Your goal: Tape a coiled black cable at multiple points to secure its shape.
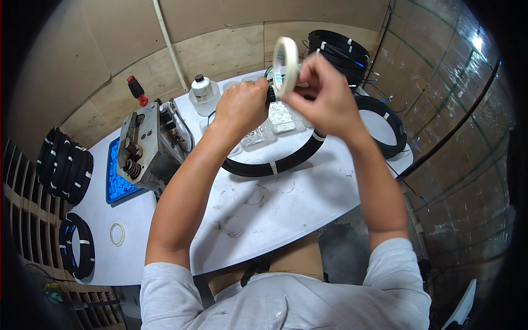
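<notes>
My left hand (242,107) is closed around the upper part of a black cable coil (300,158), which it holds above the white table (264,206). White tape bands wrap the coil's lower arc. Right beside it, my right hand (333,102) has its fingers bent and slightly blurred, gripping a roll of pale tape (292,63). That roll stands upright at the coil's top, close to my left knuckles. Behind the coil are clear plastic containers (257,136) with shiny contents, partly hidden by my hands.
Left on the table is a metal press (148,146) beside a blue tray (125,197) of small blue pieces. A white bottle (202,89) stands behind. Banded coils lie at left (65,168), lower left (84,245), right (397,129) and back right (338,52). Another tape roll (112,233) lies flat.
</notes>
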{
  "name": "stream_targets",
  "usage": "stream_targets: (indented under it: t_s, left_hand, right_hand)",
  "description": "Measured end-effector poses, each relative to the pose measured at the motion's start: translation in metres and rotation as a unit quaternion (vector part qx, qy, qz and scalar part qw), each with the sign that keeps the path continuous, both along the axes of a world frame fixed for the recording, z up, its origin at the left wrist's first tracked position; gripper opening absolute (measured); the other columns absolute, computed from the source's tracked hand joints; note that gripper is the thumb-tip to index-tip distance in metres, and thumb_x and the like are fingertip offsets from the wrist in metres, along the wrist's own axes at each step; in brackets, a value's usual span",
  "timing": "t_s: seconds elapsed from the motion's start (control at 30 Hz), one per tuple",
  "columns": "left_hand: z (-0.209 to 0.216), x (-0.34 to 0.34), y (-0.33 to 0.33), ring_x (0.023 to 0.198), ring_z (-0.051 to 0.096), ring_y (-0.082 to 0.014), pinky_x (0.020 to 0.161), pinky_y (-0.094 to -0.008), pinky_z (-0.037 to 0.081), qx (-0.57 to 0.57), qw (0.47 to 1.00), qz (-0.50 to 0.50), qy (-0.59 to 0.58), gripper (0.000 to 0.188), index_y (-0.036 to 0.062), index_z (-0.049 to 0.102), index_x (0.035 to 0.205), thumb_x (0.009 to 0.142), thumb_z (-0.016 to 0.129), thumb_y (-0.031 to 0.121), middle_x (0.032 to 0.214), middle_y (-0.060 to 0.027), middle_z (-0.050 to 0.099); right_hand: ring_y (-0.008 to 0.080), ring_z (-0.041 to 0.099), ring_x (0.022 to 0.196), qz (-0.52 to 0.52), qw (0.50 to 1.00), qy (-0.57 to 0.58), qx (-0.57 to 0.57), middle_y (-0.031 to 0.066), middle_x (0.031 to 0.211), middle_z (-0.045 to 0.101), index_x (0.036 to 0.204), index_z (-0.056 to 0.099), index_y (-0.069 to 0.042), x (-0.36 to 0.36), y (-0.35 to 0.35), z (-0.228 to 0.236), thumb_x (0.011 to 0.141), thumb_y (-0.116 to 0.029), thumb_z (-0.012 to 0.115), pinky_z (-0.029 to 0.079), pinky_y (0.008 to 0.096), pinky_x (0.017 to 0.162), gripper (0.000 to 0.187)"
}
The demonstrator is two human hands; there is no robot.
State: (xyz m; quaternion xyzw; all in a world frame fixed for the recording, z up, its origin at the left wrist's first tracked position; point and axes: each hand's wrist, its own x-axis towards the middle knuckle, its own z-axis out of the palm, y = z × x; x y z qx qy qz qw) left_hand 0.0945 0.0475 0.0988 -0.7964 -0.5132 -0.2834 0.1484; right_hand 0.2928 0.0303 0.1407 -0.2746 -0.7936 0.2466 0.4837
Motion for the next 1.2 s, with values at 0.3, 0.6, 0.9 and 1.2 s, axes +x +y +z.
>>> stream_targets:
  t_s: [0.3, 0.6, 0.9, 1.2]
  left_hand:
    - [0.0, 0.005, 0.004, 0.077, 0.068, -0.0448, 0.071, -0.0533, 0.055, -0.027, 0.999, 0.015, -0.011, 0.017, 0.0003, 0.059, 0.089, 0.079, 0.068, 0.011, 0.08, -0.0239, 0.069]
    - [0.0, 0.002, -0.002, 0.07, 0.07, -0.0429, 0.064, -0.0524, 0.057, 0.007, 1.0, 0.015, 0.009, 0.013, -0.0005, 0.063, 0.09, 0.08, 0.063, 0.008, 0.076, -0.0224, 0.07]
    - [0.0, 0.011, 0.0, 0.074, 0.068, -0.0447, 0.065, -0.0534, 0.054, -0.002, 1.0, 0.006, 0.004, 0.02, 0.0017, 0.056, 0.089, 0.079, 0.069, 0.012, 0.077, -0.0219, 0.069]
    - [-0.001, 0.006, 0.0, 0.068, 0.07, -0.0418, 0.061, -0.0505, 0.057, 0.012, 1.0, 0.005, 0.019, 0.015, 0.0, 0.061, 0.09, 0.08, 0.064, 0.009, 0.075, -0.0215, 0.07]
  right_hand:
    - [0.0202, 0.064, 0.096, -0.05, 0.983, 0.177, -0.002, 0.0138, 0.105, 0.067, 0.093, 0.055, -0.003, 0.013, -0.053, -0.138, 0.083, -0.024, 0.082, 0.051, 0.0321, 0.085, 0.035]
    - [0.0106, 0.067, 0.073, 0.046, 0.942, 0.256, -0.212, 0.0069, 0.08, 0.071, 0.128, 0.05, 0.0, -0.014, -0.056, -0.087, 0.095, -0.017, 0.074, 0.053, 0.0232, 0.072, 0.044]
    - [0.0164, 0.066, 0.053, 0.035, 0.874, 0.205, -0.44, 0.0086, 0.084, 0.068, 0.11, 0.067, 0.003, -0.011, -0.01, -0.073, 0.098, -0.034, 0.066, 0.053, 0.0267, 0.049, 0.039]
    - [0.01, 0.065, 0.058, 0.056, 0.887, 0.164, -0.429, 0.0044, 0.082, 0.066, 0.111, 0.064, -0.002, -0.018, -0.014, -0.054, 0.097, -0.022, 0.068, 0.054, 0.0238, 0.052, 0.024]
